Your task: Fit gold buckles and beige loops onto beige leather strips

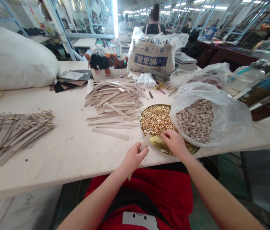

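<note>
A beige strap [146, 141] is pinched in my left hand [135, 157], its end pointing up past the thumb. Over the front of a round gold tray [157, 142], my right hand [173, 142] has its fingertips pressed together at the edge of a heap of small gold buckles [155, 119]; whatever sits between them is too small to make out. To its right, a clear plastic bag [230, 118] lies open with many small beige loops [194, 123] inside, partly overlapping the tray.
Loose beige straps [116, 102] are piled mid-table. At the left lie straps with gold buckles [27, 131]. Behind stand a white box [99, 74], a printed sack [151, 57] and a scale [185, 60]. A big white bundle [15, 60] fills the back left. A person [154, 24] is beyond.
</note>
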The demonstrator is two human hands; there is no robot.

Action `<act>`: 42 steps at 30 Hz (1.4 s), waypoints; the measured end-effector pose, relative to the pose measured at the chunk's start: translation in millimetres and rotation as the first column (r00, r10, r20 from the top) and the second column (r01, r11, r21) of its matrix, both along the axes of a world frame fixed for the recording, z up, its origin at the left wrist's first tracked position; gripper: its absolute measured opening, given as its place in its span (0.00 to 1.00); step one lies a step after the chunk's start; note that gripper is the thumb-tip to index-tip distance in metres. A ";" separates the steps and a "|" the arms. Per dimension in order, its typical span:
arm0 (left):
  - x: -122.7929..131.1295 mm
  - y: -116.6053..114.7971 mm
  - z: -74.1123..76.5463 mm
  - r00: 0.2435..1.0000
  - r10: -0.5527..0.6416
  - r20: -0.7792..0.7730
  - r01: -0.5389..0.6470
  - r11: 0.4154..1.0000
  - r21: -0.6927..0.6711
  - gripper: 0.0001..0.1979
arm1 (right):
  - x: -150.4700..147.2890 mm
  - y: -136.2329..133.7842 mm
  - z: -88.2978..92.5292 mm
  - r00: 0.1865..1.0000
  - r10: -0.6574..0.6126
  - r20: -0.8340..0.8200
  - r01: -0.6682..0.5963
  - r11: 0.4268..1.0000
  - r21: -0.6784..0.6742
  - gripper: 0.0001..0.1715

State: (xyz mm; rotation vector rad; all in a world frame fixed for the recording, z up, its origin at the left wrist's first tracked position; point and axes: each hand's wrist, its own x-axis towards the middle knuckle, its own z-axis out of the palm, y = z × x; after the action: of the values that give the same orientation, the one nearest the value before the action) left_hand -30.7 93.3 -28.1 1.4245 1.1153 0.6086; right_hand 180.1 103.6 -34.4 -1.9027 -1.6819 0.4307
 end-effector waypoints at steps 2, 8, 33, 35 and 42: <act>6.5 1.0 3.7 0.999 0.010 0.045 -0.009 0.999 -0.032 0.13 | -11.7 -11.8 4.4 0.903 -0.066 -0.424 0.045 0.997 -0.061 0.11; 19.6 -5.1 11.6 0.968 0.097 0.232 -0.056 0.982 -0.179 0.12 | -69.3 -46.3 11.4 0.212 -0.166 -0.963 0.004 0.986 -0.169 0.12; -21.5 -32.2 22.3 0.919 -0.180 -0.350 0.293 0.906 0.306 0.14 | -87.0 -74.9 10.7 -0.168 -0.352 -0.921 -0.102 0.935 -0.339 0.15; -17.3 -33.5 23.1 0.948 -0.177 -0.266 0.246 0.936 0.253 0.12 | -93.0 -78.1 7.3 -0.075 -0.293 -0.953 -0.048 0.956 -0.290 0.13; -9.7 -40.3 25.6 0.983 -0.144 0.117 0.165 0.966 -0.197 0.13 | -103.3 -86.5 2.4 0.295 -0.135 -0.946 0.099 0.989 -0.110 0.12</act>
State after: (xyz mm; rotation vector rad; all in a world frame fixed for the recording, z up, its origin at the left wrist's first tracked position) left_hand -40.4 53.0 -2.5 1.2731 0.9471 0.4362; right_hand 76.7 17.1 -32.0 -1.2215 -0.6639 1.2461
